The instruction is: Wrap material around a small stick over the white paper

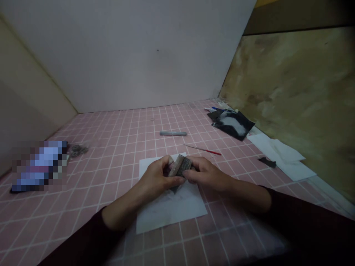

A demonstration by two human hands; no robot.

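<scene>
From the head camera, my left hand (156,178) and my right hand (206,174) were together, fingers curled and clamped on one small block (181,166), tan along one edge and dark and gritty on its face. I held it just above one white paper sheet (172,211). On the pink grid-tiled surface (116,155) beyond lay one grey stick (173,133) and one thin red-handled pick (206,150). Off to my right were one crumpled black packet (233,125), a few white sheets (285,159) and one black scrap (267,162).
</scene>
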